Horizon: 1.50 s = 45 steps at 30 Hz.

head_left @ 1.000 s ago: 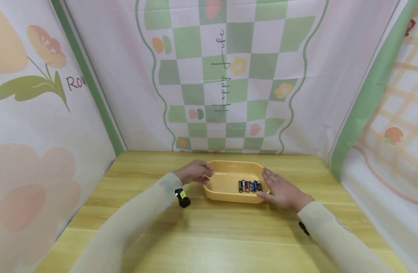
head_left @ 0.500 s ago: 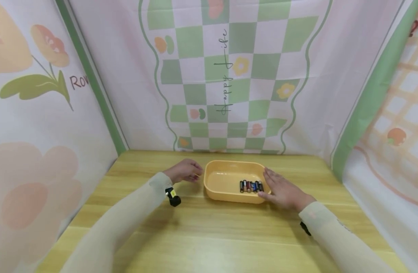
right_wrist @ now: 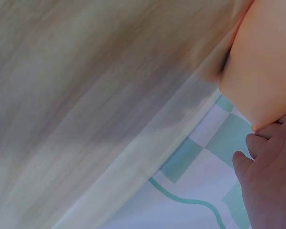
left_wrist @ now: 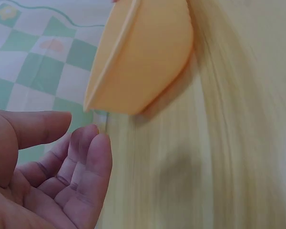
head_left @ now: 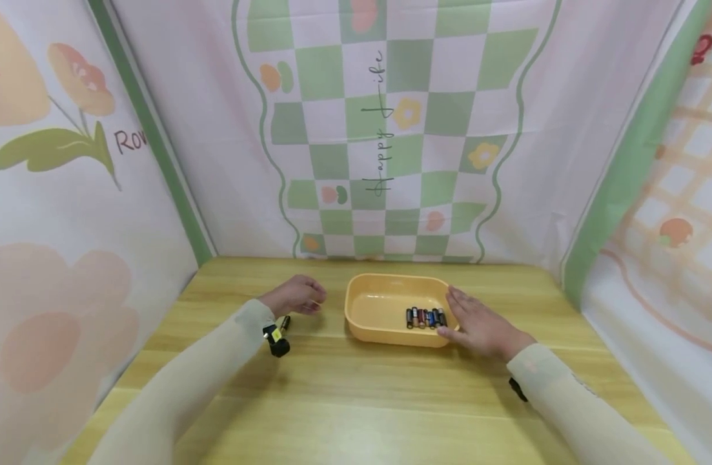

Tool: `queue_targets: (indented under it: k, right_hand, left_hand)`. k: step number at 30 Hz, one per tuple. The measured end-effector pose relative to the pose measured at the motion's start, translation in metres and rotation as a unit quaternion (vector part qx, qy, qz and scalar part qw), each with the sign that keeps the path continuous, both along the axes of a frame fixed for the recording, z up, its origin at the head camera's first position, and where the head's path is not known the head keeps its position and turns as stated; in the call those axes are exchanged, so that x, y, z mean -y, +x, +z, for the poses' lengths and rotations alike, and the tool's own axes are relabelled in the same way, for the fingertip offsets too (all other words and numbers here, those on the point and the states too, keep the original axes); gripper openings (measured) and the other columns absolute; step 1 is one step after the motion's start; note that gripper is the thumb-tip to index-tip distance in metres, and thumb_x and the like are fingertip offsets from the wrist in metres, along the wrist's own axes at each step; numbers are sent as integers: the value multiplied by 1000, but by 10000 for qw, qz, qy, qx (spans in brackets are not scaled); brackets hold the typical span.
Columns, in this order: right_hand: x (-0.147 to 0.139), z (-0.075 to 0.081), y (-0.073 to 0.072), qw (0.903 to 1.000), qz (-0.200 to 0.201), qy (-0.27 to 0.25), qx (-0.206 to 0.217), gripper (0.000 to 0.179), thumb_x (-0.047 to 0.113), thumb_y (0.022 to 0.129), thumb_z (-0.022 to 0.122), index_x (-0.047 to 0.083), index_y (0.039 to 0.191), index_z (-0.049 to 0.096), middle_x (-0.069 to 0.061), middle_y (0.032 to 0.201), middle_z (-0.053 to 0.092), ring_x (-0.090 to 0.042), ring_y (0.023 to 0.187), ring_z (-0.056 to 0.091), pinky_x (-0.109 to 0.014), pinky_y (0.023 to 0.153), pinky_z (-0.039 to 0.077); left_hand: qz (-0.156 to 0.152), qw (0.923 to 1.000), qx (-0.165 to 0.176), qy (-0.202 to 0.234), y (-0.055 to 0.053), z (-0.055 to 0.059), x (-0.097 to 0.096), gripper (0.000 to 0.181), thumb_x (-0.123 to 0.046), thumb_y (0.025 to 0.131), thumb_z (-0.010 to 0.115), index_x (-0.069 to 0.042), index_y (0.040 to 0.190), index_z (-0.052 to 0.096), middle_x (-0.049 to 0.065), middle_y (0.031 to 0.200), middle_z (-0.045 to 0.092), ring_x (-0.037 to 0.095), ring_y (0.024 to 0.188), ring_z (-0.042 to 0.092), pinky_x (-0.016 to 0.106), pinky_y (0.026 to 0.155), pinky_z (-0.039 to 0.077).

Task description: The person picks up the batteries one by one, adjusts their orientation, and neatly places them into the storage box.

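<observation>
A yellow-orange plastic tray (head_left: 367, 332) stands on the wooden table. Inside its right half, several batteries (head_left: 427, 318) lie side by side in a row, in black, red-brown and blue. My left hand (head_left: 294, 295) hovers left of the tray, fingers loosely bent; in the left wrist view, thumb and fingers are apart with nothing between them. Just below that hand, beside the wrist camera, is one black and gold battery (head_left: 285, 323). My right hand (head_left: 482, 326) rests against the tray's right end, fingers fairly straight along the rim and thumb at the front corner.
The wooden table (head_left: 356, 400) extends in front of the tray and to both sides. Behind it hangs a green-and-white checked cloth (head_left: 390, 155), and printed cloths enclose the left and right sides. A black wrist camera (head_left: 279, 345) sits under the left cuff.
My left hand has let go of the tray's left rim and moved left, away from it. The single battery by the left wrist has come into view. My right hand stays at the tray.
</observation>
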State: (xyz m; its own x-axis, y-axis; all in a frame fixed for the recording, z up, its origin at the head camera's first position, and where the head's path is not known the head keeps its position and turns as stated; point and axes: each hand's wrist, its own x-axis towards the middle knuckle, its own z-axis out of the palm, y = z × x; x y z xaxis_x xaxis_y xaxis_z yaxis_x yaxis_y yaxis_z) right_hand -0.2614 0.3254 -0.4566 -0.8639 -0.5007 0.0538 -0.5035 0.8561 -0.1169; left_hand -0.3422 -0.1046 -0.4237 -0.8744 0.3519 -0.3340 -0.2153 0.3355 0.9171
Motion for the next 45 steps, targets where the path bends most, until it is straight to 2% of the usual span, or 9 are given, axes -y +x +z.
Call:
queue_targets:
  k: [4, 14, 18, 22, 27, 34, 41, 45]
  right_hand:
    - [0, 0, -1, 10000, 52, -7, -58, 90, 62, 98, 37, -6, 151, 13, -19, 159, 3, -39, 144, 11, -51, 117, 14]
    - [-2, -4, 0, 9999, 39, -47, -106, 90, 61, 98, 39, -7, 151, 15, -21, 159, 4, -40, 144, 10, -53, 117, 15]
    - [-1, -6, 3, 9999, 27, -110, -64, 90, 60, 98, 40, -8, 150, 15, -22, 159, 4, -41, 143, 12, -54, 116, 15]
    - [1, -7, 5, 9999, 28, -78, -100, 89, 60, 98, 40, -8, 150, 15, -21, 159, 3, -42, 143, 13, -54, 116, 16]
    - [2, -6, 5, 9999, 48, -123, -108, 89, 60, 98, 40, -8, 150, 16, -21, 159, 4, -42, 143, 14, -54, 116, 16]
    - [2, -4, 3, 9999, 11, -10, -120, 89, 61, 98, 38, -7, 151, 15, -19, 159, 3, -40, 144, 12, -53, 117, 16]
    - [3, -3, 3, 9998, 69, -98, -187, 89, 60, 98, 40, -8, 150, 17, -22, 158, 6, -42, 143, 13, -55, 116, 18]
    - [1, -2, 2, 9999, -2, -58, -140, 89, 61, 98, 38, -7, 151, 15, -20, 159, 3, -39, 144, 10, -53, 117, 15]
  left_hand:
    - [73, 9999, -18, -84, 5, -4, 14, 19, -1, 93, 62, 6, 110, 58, 23, 113, 59, 28, 89, 64, 44, 90, 55]
    - [203, 9997, 70, -136, 14, -12, 40, 25, -2, 94, 61, 8, 116, 56, 22, 117, 57, 31, 92, 63, 43, 88, 55]
    - [311, 9993, 218, -8, 16, -18, 49, 24, 0, 94, 59, 9, 116, 55, 24, 116, 56, 28, 87, 63, 39, 82, 57]
    - [435, 9988, 218, -37, 16, -22, 57, 23, 0, 94, 59, 9, 115, 55, 24, 110, 59, 24, 80, 62, 34, 74, 58]
    - [490, 9986, 122, -165, 16, -27, 67, 22, 0, 92, 61, 9, 111, 57, 20, 98, 62, 21, 75, 62, 32, 70, 58]
    - [536, 9981, 260, -169, 12, -33, 72, 21, -1, 91, 62, 8, 110, 57, 14, 84, 63, 17, 66, 61, 28, 63, 58]
    - [717, 9966, 174, -371, 7, -39, 74, 18, 0, 90, 62, 7, 106, 59, 12, 81, 64, 17, 66, 62, 30, 62, 59]
    - [711, 9966, 79, -416, 4, -39, 76, 19, 0, 90, 60, 8, 107, 59, 12, 83, 64, 18, 68, 62, 31, 63, 59]
